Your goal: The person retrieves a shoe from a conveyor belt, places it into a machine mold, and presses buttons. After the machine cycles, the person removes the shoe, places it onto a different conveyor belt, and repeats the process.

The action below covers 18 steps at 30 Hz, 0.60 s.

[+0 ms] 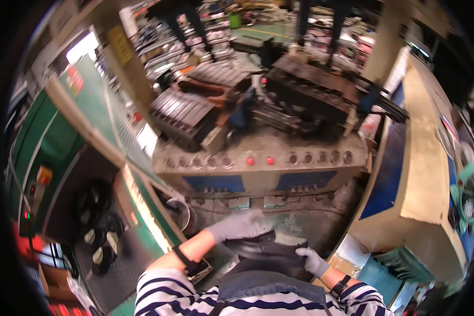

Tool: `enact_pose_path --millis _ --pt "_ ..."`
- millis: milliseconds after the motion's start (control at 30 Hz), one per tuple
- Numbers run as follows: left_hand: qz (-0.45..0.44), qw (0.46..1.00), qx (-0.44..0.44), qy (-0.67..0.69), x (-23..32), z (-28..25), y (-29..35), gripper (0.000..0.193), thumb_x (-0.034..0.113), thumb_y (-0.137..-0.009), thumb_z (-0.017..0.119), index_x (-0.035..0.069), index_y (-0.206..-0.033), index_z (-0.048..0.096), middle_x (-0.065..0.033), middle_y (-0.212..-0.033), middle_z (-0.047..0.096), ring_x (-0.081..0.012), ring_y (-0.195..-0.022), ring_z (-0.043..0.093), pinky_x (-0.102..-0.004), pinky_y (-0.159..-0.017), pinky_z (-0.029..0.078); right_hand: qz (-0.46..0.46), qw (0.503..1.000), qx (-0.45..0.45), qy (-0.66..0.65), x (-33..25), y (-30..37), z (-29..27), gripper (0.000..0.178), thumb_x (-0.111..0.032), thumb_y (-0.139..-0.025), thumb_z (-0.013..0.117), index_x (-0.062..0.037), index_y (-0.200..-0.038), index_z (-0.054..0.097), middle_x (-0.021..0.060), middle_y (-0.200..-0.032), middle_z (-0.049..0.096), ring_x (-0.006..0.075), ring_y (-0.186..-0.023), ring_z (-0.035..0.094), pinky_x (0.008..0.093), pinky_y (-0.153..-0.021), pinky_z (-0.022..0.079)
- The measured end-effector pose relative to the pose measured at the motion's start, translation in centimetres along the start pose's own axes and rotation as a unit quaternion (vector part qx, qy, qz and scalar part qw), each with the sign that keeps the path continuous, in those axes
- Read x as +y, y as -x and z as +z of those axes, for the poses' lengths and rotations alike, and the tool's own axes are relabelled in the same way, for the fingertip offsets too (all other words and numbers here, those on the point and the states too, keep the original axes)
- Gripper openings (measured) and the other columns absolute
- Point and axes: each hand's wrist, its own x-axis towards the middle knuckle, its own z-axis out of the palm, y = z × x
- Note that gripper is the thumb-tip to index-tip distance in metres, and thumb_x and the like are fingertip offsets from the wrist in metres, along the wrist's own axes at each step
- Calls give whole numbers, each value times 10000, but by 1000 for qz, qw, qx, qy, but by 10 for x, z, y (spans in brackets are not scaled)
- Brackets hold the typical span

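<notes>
Close in front of my body, a black shoe (279, 252) is held low over the dark apron. My right hand (312, 262), in a light grey glove, grips its right end, with the thumb on top. Another black shoe-like piece (254, 239) lies against it on the left, and I cannot tell whether the two are separate. Just above that piece is my left hand (238, 226), also gloved, blurred, its fingers stretched out to the right. Whether the left palm touches the black piece is hidden.
Ahead stands a beige machine (258, 174) with two red buttons, round gauges and slatted metal blocks on top. At left, a green-edged station holds dark shoes (104, 250). A metal bucket (183, 216) sits on the floor; a beige cabinet (421, 174) rises at right.
</notes>
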Motion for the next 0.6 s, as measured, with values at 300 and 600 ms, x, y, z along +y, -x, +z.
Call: enact_pose_path --millis 300,600 --pt "-253 682 678 104 -244 -106 262 302 114 -912 576 -33 -1175 599 -160 -1121 645 -261 -1064 610 -352 -950 468 -109 994 -14 -14 -105 -162 147 646 -341 -799 630 -47 -1357 493 141 -1278 604 275 -1112 615 419 -903 519" --pt "-496 580 610 -212 -284 -79 199 653 253 -772 683 36 -1351 474 -143 -1394 475 -307 -1347 379 -467 -1132 252 -269 955 -105 62 -286 -337 283 425 -223 -874 619 -10 -1241 585 117 -1195 659 246 -1070 644 364 -957 505"
